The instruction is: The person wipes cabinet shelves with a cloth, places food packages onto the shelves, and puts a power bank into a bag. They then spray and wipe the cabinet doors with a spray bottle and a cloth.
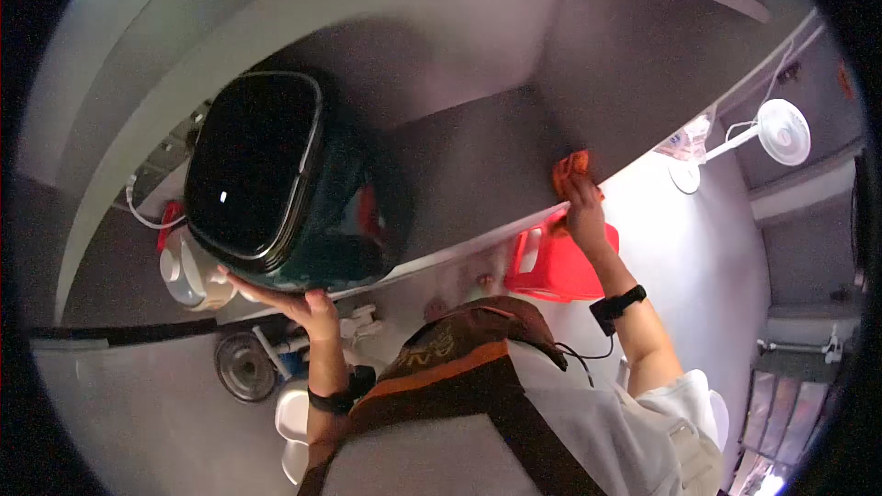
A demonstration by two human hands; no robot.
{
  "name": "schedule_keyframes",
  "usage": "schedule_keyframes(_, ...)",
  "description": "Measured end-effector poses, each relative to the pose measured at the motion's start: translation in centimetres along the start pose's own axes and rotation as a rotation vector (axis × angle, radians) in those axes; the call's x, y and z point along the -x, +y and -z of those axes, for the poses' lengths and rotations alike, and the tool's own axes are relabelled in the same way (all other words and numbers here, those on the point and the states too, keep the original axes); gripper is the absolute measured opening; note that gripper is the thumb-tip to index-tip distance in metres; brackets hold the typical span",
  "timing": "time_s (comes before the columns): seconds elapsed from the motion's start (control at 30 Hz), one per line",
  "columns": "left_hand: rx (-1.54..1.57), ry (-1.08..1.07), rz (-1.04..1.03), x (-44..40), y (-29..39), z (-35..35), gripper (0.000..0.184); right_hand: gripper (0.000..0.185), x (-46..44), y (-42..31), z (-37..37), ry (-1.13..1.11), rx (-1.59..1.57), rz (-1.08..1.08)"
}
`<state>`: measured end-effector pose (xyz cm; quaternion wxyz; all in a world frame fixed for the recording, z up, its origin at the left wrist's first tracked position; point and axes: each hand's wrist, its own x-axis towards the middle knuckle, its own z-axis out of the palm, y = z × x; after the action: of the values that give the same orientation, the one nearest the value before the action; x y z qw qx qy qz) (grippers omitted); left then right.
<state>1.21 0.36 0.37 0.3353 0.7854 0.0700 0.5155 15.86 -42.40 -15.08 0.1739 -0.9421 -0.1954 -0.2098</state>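
A dark green appliance with a glossy black top point(253, 165) sits on a grey shelf point(469, 165) at the left. My left hand point(308, 310) rests against its near lower edge, fingers stretched out along it. At the shelf's front edge, my right hand point(585, 211) grips a crumpled orange cloth point(571, 170) pressed onto the surface. Part of the cloth is hidden under the fingers. The appliance's far side cannot be seen.
Below the shelf edge stands a red plastic container point(574, 266). A white fan point(784, 132) is at the right. A clear, white-lidded container point(188, 271) lies left of the appliance, beside a white cable point(147, 220). A round metal lid point(245, 366) is lower left.
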Motion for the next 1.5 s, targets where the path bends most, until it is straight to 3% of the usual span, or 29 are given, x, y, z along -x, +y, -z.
schedule_keyframes(0.1, -0.022, -0.028, 0.014, 0.0, -0.1, 0.6, 0.117, 0.046, -5.6, -1.8, -1.5, 0.075, -0.069, -0.070)
schedule_keyframes(0.17, -0.007, -0.039, 0.039, -0.2, 0.8, 0.6, 0.118, 0.048, -10.8, -3.1, -4.3, -0.021, -0.327, -0.077)
schedule_keyframes(0.23, -0.004, -0.044, 0.025, -0.3, 0.7, 0.9, 0.119, 0.047, -14.7, -7.3, -6.7, -0.295, -0.400, 0.041)
schedule_keyframes(0.3, -0.027, -0.081, 0.034, -0.4, 0.7, 1.1, 0.120, 0.044, -17.2, -11.6, -9.6, -0.328, -0.383, 0.371)
schedule_keyframes(0.33, -0.009, -0.123, 0.043, -0.5, 0.5, 1.6, 0.123, 0.044, -17.3, -14.1, -9.9, -0.330, -0.395, 0.377)
schedule_keyframes(0.4, 0.008, -0.168, 0.100, 0.0, 1.0, 2.6, 0.126, 0.042, -16.2, -18.1, -9.8, -0.553, 0.223, 0.668)
schedule_keyframes(0.43, 0.046, -0.215, 0.154, 0.2, 1.1, 3.1, 0.129, 0.042, -15.1, -18.6, -9.4, -0.553, 0.211, 0.679)
schedule_keyframes(0.5, 0.092, -0.250, 0.217, 1.9, 0.7, 4.5, 0.134, 0.041, -12.1, -18.1, -7.7, -0.087, -0.380, 0.529)
schedule_keyframes(0.57, 0.001, -0.394, 0.173, 3.9, 0.0, 5.0, 0.136, 0.043, -8.7, -17.4, -4.3, -0.242, -0.243, 0.710)
schedule_keyframes(0.63, -0.012, -0.414, 0.184, 6.2, -0.4, 4.6, 0.132, 0.055, -4.0, -17.3, -6.0, -0.360, -0.244, 0.816)
schedule_keyframes(0.73, -0.018, -0.424, 0.303, 9.4, -3.2, 3.7, 0.119, 0.045, -2.2, -18.8, -6.1, -0.373, -0.379, 0.908)
schedule_keyframes(0.77, -0.073, -0.413, 0.192, 9.3, -4.1, 3.3, 0.104, 0.045, -2.6, -17.9, -6.0, -0.364, -0.369, 0.895)
schedule_keyframes(0.83, 0.023, -0.423, 0.346, 9.3, -5.0, 2.9, 0.088, 0.047, -2.9, -15.3, -5.5, -0.320, -0.322, 0.835)
schedule_keyframes(0.9, 0.163, -0.412, 0.421, 9.4, -5.2, 2.2, 0.079, 0.053, -4.4, -8.4, -7.5, -0.007, 0.159, 0.733)
schedule_keyframes(0.97, 0.094, -0.412, 0.490, 9.2, -4.4, 2.1, 0.078, 0.055, -5.4, -2.2, -6.8, -0.465, 0.066, 0.002)
schedule_keyframes(1.03, 0.143, -0.389, 0.469, 9.4, -4.5, 2.2, 0.077, 0.046, -7.6, -0.9, -2.1, -0.114, 0.017, 0.075)
schedule_keyframes(1.13, -0.074, -0.403, 0.310, 10.1, -5.3, 2.1, 0.086, 0.053, -4.6, -1.4, -3.3, 0.066, -0.063, -0.040)
schedule_keyframes(1.23, 0.175, -0.326, 0.446, 11.1, -5.3, 1.0, 0.089, 0.056, -4.3, -1.4, -2.9, 0.025, 0.073, 0.059)
schedule_keyframes(1.3, -0.066, -0.364, 0.366, 12.6, -5.8, 0.4, 0.104, 0.052, -7.9, -0.6, -4.0, -0.009, 0.058, 0.084)
schedule_keyframes(1.37, -0.317, -0.372, 0.244, 11.3, -2.1, -1.8, 0.117, 0.049, -12.4, 0.5, -5.3, -0.030, 0.063, 0.098)
schedule_keyframes(1.43, -0.294, -0.327, 0.196, 11.9, -0.7, -4.1, 0.121, 0.043, -16.2, 1.0, -7.4, -0.133, 0.112, 0.090)
schedule_keyframes(1.5, -0.270, -0.276, 0.136, 11.7, 0.4, -6.0, 0.125, 0.040, -17.4, 0.5, -8.4, -0.051, 0.058, 0.048)
